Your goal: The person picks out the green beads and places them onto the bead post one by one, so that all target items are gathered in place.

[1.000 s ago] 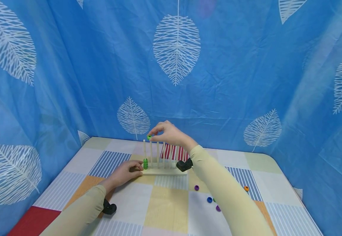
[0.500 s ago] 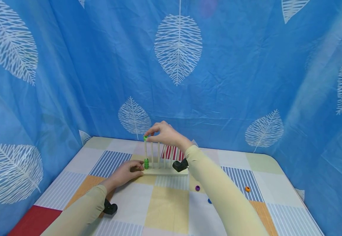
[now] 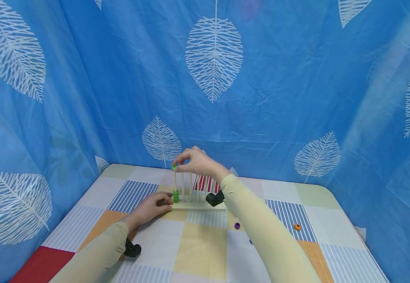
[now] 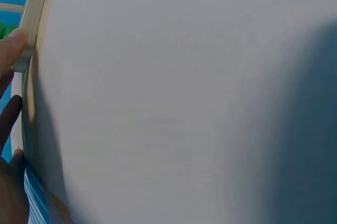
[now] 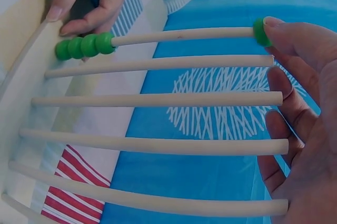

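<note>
A pale wooden peg rack [image 3: 198, 206] stands upright on the table, with several thin pegs rising from its base. My left hand [image 3: 149, 208] grips the left end of that base, thumb in front. Several green beads [image 5: 84, 47] are stacked at the foot of the leftmost peg. At this peg's top, my right hand [image 3: 198, 162] pinches one more green bead [image 5: 260, 32] between thumb and forefinger. In the right wrist view the bead sits on the peg's tip, and the other pegs [image 5: 158, 99] carry no beads. My left fingers are partly cut off in the left wrist view.
A purple bead [image 3: 237, 226] lies in front of the rack. Farther right is an orange bead [image 3: 297, 227]. The right sleeve [image 3: 265, 224] partly covers a blue bead [image 3: 251, 241]. A blue leaf-print curtain [image 3: 261, 98] hangs behind the patchwork tablecloth [image 3: 201, 251].
My right hand has carried the green bead left, from above the second peg onto the tip of the leftmost one, then slightly down. My left hand keeps its place on the base.
</note>
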